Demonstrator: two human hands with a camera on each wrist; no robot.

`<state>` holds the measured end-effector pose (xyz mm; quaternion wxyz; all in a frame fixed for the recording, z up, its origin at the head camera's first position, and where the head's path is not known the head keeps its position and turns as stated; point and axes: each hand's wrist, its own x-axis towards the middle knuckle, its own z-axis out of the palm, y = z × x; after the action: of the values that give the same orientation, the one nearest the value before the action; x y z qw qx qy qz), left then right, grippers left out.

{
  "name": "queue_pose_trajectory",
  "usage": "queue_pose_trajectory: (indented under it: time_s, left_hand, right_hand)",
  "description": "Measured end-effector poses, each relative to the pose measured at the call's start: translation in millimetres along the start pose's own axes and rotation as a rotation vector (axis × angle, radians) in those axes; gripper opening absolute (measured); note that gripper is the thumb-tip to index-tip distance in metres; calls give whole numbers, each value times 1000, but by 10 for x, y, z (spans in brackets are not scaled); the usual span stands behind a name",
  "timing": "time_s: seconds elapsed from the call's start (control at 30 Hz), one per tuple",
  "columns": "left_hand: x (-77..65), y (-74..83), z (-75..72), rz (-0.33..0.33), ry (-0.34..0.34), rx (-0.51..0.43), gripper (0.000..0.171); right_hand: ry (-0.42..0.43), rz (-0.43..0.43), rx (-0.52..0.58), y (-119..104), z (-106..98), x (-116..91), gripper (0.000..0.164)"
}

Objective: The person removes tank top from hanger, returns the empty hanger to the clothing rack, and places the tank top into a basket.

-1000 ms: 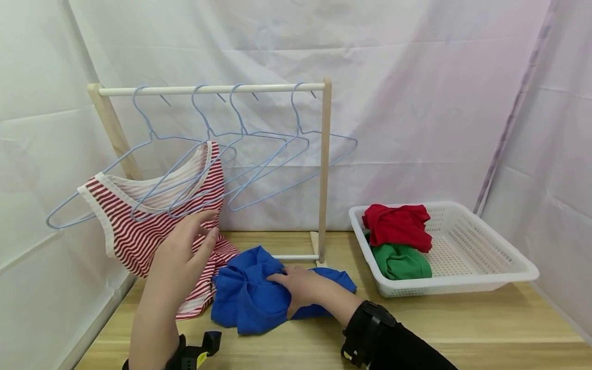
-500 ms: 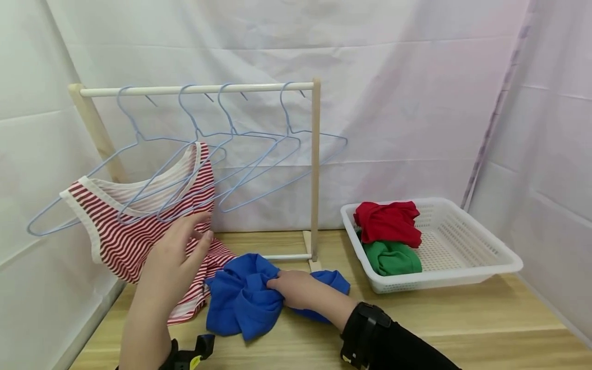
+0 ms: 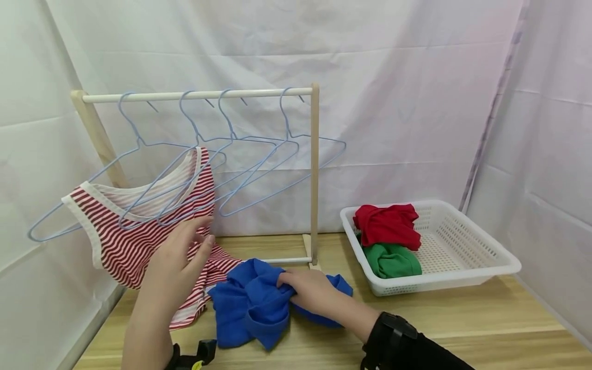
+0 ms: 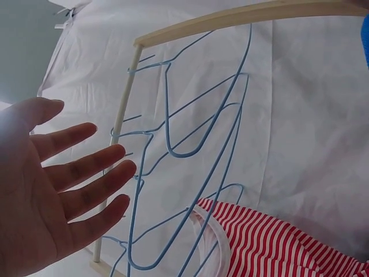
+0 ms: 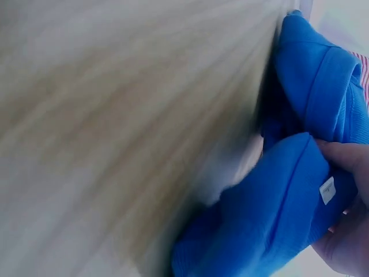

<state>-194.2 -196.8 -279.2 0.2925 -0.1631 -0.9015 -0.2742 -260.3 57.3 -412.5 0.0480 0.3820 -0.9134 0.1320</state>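
A crumpled blue garment [image 3: 252, 303] lies on the table, and my right hand [image 3: 314, 293] grips a fold of it. In the right wrist view the thumb pinches the blue cloth [image 5: 271, 208] beside a small white label [image 5: 327, 190]. My left hand [image 3: 173, 262] is raised in front of the striped top, fingers spread and holding nothing; the left wrist view shows its palm [image 4: 34, 213] bare. The red-and-white striped tank top [image 3: 134, 231] hangs on the leftmost blue hanger [image 3: 108, 164], its lower part trailing onto the table.
A rack [image 3: 199, 96] of wood with a white bar bears several blue wire hangers [image 3: 259, 169]. At the right stands a white basket [image 3: 462, 277] with a red garment [image 3: 388, 225] and a green garment [image 3: 393, 260] in it. White curtains [image 3: 393, 103] enclose the table [image 3: 439, 324].
My right hand has bunched and lifted part of the blue garment, then shifted slightly right with it. The left hand stays nearly where it was. The head view has turned a little to the right.
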Motion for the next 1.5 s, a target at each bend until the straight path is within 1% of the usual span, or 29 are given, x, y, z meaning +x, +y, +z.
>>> queue_pose_trajectory:
  time_s: [0.27,0.4,0.5,0.57,0.63,0.77,0.87,0.97,1.07,1.13,1.3,1.4,1.5]
  left_hand:
    - [3,5,-8,16,23,7,35]
    - [20,10,-9,26,20,12,35]
    - [29,13,-2,30,15,8,35]
    - [31,12,3,30,15,5,35]
    - [33,9,6,29,13,6,35]
    - [39,-3,10,28,-5,16,35]
    - [46,-14,15,27,-39,26,36]
    - [52,-25,20,15,-91,29,37]
    - [54,-39,27,-4,-156,28,39]
    - [53,-49,35,-18,-204,21,41]
    - [44,-67,67,-46,-311,4,49]
    - [40,-81,87,-54,-346,5,53]
    - [36,-92,103,-62,-363,5,55]
  right_hand:
    - [105,45,272,90,-206,-132,30]
    - [159,107,408,151,-274,-186,41]
    - [175,162,523,211,-333,-220,47]
    - [186,191,581,247,-382,-241,46]
    - [196,209,612,278,-433,-265,45]
    - [225,213,635,307,-554,-304,43]
    - [255,207,613,322,-629,-328,42]
    - [287,217,595,334,-705,-358,40]
    - [321,236,604,346,-797,-391,43]
    - [341,245,612,354,-872,-416,44]
    - [378,261,621,401,-1087,-489,42]
    - [398,294,619,437,-1248,-545,42]
    - [429,341,593,479,-1416,-618,44]
